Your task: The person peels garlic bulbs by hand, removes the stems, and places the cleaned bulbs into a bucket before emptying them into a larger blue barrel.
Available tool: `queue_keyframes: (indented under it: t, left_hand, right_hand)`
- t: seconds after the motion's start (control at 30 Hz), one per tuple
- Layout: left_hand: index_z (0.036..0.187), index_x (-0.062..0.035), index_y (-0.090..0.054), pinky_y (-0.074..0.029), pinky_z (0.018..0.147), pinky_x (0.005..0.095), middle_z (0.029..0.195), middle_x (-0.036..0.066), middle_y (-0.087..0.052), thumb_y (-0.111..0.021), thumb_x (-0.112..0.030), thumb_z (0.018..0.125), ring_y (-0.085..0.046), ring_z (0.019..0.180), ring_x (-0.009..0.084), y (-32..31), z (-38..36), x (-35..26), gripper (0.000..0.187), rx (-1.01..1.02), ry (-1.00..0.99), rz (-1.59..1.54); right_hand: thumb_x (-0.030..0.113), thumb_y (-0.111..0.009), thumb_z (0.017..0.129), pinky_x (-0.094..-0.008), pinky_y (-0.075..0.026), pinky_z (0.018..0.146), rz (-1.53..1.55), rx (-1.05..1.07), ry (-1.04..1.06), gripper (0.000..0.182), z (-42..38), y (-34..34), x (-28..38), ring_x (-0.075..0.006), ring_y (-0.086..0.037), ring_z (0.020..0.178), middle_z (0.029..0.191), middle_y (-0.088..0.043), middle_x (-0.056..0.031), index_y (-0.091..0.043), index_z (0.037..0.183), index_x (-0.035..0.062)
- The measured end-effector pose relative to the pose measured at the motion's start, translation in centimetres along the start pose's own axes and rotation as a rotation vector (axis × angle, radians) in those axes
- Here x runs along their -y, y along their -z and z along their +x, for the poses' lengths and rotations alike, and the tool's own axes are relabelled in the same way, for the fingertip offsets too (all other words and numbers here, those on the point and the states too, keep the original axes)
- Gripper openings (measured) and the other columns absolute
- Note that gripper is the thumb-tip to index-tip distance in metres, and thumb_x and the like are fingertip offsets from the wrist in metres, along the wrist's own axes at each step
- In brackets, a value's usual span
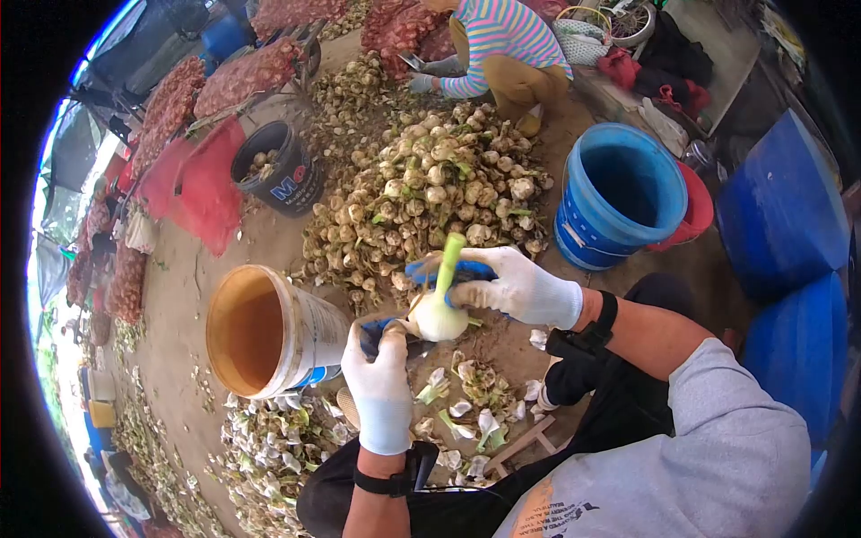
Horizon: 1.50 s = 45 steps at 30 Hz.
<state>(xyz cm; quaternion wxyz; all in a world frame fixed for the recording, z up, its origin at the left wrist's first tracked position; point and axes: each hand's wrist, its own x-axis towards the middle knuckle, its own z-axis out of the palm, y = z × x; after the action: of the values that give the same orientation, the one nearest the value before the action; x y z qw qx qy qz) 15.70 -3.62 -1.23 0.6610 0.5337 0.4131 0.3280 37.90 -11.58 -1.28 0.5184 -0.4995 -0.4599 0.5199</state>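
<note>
A white garlic bulb (pixel 438 319) with a thick green stem (pixel 451 255) is gripped in my right hand (pixel 516 285), which wears a white glove with blue-coated fingers. The stem points up between the fingers. Close against the bulb's left side is my left hand (pixel 378 381), gloved the same way and closed. It seems to hold a knife; a brown handle end (pixel 346 407) shows beside the palm and a dark sliver beyond the fingers. Most of that tool is hidden. Below my hands lie garlic skins and leaf scraps (pixel 484 386).
A large heap of garlic bulbs (pixel 430 179) lies ahead. An orange-lined bucket (pixel 300 336) tilts at left; a black bucket (pixel 287 184) holds bulbs. At right stand a blue bucket (pixel 583 224) and blue bins (pixel 780 206). A person (pixel 502 54) crouches behind the heap near filled red mesh sacks (pixel 251 76).
</note>
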Motion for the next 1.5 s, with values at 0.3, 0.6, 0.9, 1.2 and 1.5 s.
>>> queue_keyframes:
  t: [0.3,0.6,0.9,1.2,1.5]
  left_hand:
    - [0.107,0.0043,-0.065,-0.06,0.08,0.0313,0.1,0.012,-0.072,-0.057,-0.006,0.098,-0.069,0.085,0.0166,-0.5,0.4,-0.4,0.016,-0.088,-0.097,-0.187]
    - [0.098,0.0027,-0.065,-0.06,0.075,0.0327,0.094,0.011,-0.073,-0.06,-0.01,0.095,-0.073,0.08,0.0231,3.2,2.9,-0.6,0.014,-0.024,-0.031,0.27]
    - [0.091,-0.0033,-0.068,-0.055,0.086,0.0479,0.097,0.02,-0.071,-0.068,-0.028,0.089,-0.07,0.096,0.0384,1.9,-1.2,3.3,0.025,0.723,-0.174,1.457]
    - [0.096,-0.0049,-0.064,-0.055,0.082,0.0474,0.097,0.016,-0.066,-0.068,-0.025,0.088,-0.068,0.096,0.0363,2.6,-1.6,2.3,0.022,0.587,-0.316,1.497]
    - [0.084,-0.0065,-0.072,-0.055,0.08,0.0446,0.089,0.015,-0.066,-0.073,-0.029,0.087,-0.068,0.092,0.0331,4.0,-2.1,1.6,0.023,0.636,-0.19,1.47]
  right_hand:
    - [0.001,-0.078,0.088,-0.0324,-0.056,0.094,0.197,-0.154,0.031,0.03,-0.3,1.2,-0.1,-0.0182,-0.07,0.105,0.12,-0.074,-0.0143,-0.072,0.117,-0.0034]
    - [-0.008,-0.073,0.084,-0.032,-0.055,0.097,0.344,-0.053,0.168,0.023,-1.1,4.6,-0.4,-0.022,-0.068,0.113,0.138,-0.066,-0.0178,-0.07,0.106,-0.0011]
    - [0.007,-0.072,0.093,-0.034,-0.059,0.08,-0.055,-0.834,0.316,0.018,-2.8,13.4,1.4,-0.0213,-0.074,0.091,0.104,-0.076,-0.0135,-0.072,0.109,-0.0012]
    - [0.018,-0.075,0.088,-0.0397,-0.056,0.083,-1.053,-1.078,0.266,0.025,-1.6,15.8,1.6,-0.0287,-0.073,0.092,0.101,-0.076,-0.0158,-0.073,0.11,0.0067]
    - [0.032,-0.067,0.097,-0.0464,-0.052,0.104,-1.347,0.225,-0.381,0.045,13.4,7.6,-17.6,-0.0355,-0.062,0.126,0.137,-0.064,-0.0196,-0.063,0.132,0.0039]
